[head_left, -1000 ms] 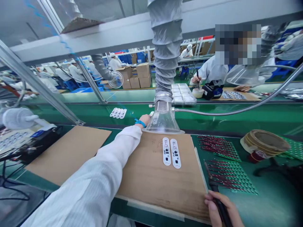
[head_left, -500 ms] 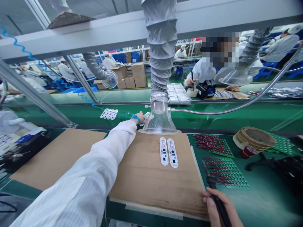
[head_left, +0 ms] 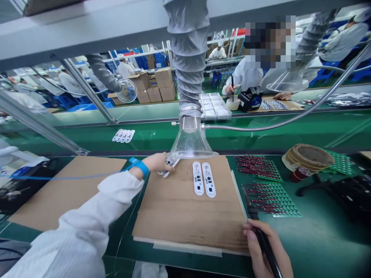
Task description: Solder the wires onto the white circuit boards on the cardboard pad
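- My left hand (head_left: 159, 163): blue band (head_left: 139, 166) at the wrist; thumb and fingers pinching white circuit strips (head_left: 169, 165), number unclear.
- Position of the white circuit strips: at the far left corner of my cardboard sheet (head_left: 185, 220), just beside the clear hood (head_left: 191, 143); whether they touch the sheet, I cannot tell.
- My right hand (head_left: 276, 245): closed round the black handle of a soldering iron (head_left: 262, 237), near the sheet's right edge, tip pointing away from me.
- Left board (head_left: 198, 178) and right board (head_left: 209, 180): white, side by side on the sheet.
- Near green panel (head_left: 286, 200), red-wired: on the worktop (head_left: 315, 239), right of the sheet.
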`<state>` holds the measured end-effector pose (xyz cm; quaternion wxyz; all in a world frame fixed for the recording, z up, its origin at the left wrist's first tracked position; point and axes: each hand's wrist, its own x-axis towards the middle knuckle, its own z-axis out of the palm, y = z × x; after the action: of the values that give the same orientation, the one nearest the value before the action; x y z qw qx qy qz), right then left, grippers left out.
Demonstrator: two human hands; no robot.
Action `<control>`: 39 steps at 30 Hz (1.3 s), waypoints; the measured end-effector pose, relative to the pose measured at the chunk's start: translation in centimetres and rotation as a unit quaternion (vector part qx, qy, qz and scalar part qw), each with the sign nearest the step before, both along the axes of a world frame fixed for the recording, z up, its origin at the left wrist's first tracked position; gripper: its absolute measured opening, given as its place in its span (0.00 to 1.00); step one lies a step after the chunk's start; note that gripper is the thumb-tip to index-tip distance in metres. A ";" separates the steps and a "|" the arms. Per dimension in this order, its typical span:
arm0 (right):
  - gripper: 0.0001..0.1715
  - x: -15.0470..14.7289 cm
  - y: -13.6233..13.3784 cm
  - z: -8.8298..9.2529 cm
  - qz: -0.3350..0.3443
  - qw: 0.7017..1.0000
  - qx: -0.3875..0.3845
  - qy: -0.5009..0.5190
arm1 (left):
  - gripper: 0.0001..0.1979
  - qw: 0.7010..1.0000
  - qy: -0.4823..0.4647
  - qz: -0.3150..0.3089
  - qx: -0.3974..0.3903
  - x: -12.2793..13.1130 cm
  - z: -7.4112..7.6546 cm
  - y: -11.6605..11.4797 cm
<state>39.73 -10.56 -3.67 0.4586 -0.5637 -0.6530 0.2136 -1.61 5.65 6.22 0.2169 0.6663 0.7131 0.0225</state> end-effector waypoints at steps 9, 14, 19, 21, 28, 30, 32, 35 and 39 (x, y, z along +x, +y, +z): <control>0.17 -2.4 5.9 1.7 0.147 0.988 -0.029 -0.030 | 0.18 0.997 -0.006 0.064 0.032 1.2 -3.3 -6.6; 0.10 -5.6 10.2 2.5 0.206 0.973 -0.004 -0.099 | 0.17 0.996 -0.077 0.027 0.036 2.3 -3.7 -7.1; 0.12 -8.8 11.0 1.7 0.194 0.969 0.012 -0.151 | 0.17 0.995 -0.088 0.038 0.023 5.3 -4.0 -7.8; 0.10 -9.3 10.4 1.3 0.184 0.970 0.020 -0.157 | 0.17 0.995 -0.099 0.023 0.021 6.1 -4.2 -8.5; 0.19 -9.0 7.8 1.1 0.179 0.972 0.006 -0.155 | 0.20 0.994 -0.110 0.011 0.012 6.7 -4.5 -9.8; 0.21 -9.0 7.6 1.2 0.177 0.972 -0.001 -0.151 | 0.19 0.994 -0.106 0.010 0.011 6.7 -4.3 -9.5; 0.22 -9.1 7.7 1.3 0.181 0.973 -0.006 -0.145 | 0.19 0.994 -0.106 0.011 0.017 6.5 -4.1 -9.2; 0.19 -9.0 7.5 1.9 0.179 0.976 -0.005 -0.122 | 0.17 0.989 -0.143 0.010 0.026 6.1 -3.5 -9.6; 0.08 -9.0 6.0 3.3 0.156 0.983 0.029 -0.090 | 0.13 0.960 -0.269 -0.075 -0.007 6.6 -2.1 -11.2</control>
<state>30.76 -4.52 -0.39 0.3753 -0.4585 -0.7771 0.2123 4.97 -5.59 4.15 0.4069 0.6854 0.5765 0.1796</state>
